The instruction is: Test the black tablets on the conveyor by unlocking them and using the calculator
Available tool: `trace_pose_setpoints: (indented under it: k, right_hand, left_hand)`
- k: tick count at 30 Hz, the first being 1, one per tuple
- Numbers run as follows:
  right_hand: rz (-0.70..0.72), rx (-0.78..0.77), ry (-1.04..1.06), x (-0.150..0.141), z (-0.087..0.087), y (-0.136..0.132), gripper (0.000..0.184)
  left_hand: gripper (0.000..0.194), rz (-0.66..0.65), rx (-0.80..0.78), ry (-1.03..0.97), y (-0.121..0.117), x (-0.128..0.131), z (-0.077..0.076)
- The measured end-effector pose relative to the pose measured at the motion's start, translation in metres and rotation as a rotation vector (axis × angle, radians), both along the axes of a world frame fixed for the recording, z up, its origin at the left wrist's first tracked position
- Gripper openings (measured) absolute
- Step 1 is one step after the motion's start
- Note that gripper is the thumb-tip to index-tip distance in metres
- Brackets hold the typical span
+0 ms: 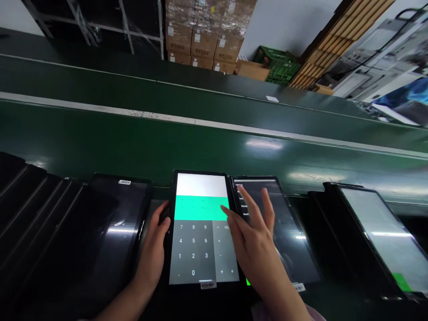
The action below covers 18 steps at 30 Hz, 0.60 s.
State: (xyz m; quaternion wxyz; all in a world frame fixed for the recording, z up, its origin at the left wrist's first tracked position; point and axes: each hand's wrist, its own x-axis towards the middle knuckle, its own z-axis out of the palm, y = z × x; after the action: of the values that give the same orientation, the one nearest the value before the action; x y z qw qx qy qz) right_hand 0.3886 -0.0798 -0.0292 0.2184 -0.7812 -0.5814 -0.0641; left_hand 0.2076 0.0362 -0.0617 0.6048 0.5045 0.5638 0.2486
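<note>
A tablet [192,249] with a calculator on its lit screen lies in front of me, a green band across its upper half. My left hand [154,249] rests along its left edge, fingers loosely curved and thumb apart, not wrapped round it. Over its right side is my right hand [256,236], the index finger reaching to the green band and the other fingers spread. Beneath that hand a second tablet [290,223] shows a dark screen with a text list, partly hidden. Left of my left hand lies a dark tablet [100,223] with a small label.
More dark tablets [33,196] overlap at the far left. On the right, another tablet [377,223] has a pale screen with a green patch. Behind runs a green conveyor belt [133,142]; beyond it stand wrapped cartons [203,42] and a green crate [277,64].
</note>
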Motion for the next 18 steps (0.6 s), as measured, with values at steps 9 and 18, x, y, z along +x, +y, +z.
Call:
trace_pose_setpoints:
  k: [9,18]
  right_hand:
    - [0.046,-0.048,0.030,0.000,-0.003,-0.001,0.034]
    - [0.219,-0.056,0.145,-0.019,0.013,0.001,0.033]
  left_hand:
    - [0.064,0.028,-0.063,-0.058,0.006,0.008,0.012]
    - [0.072,-0.066,-0.079,-0.134,0.005,0.004,0.009]
